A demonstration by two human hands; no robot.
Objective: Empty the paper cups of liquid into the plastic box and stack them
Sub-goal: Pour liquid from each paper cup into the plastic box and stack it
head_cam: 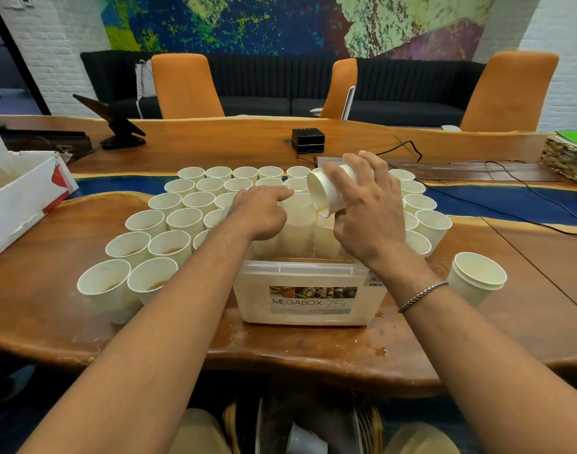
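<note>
A clear plastic box [308,291] labelled MEGABOX stands at the table's near edge. My right hand [367,211] grips a white paper cup [324,191] tipped on its side over the box, and a thin brown stream runs from its rim into the box. My left hand [262,213] rests on the box's far left rim, forefinger stretched toward the tipped cup. Several paper cups [169,244] with brown liquid stand around the box on the left, behind and on the right. A short stack of empty cups [477,278] stands to the right of the box.
A white cardboard box [21,194] sits at the left edge. A tablet on a stand [115,124], a small black device [308,139] and cables [496,194] lie behind the cups. Brown spills [380,350] mark the wooden table [51,322] near the front. Orange chairs stand beyond.
</note>
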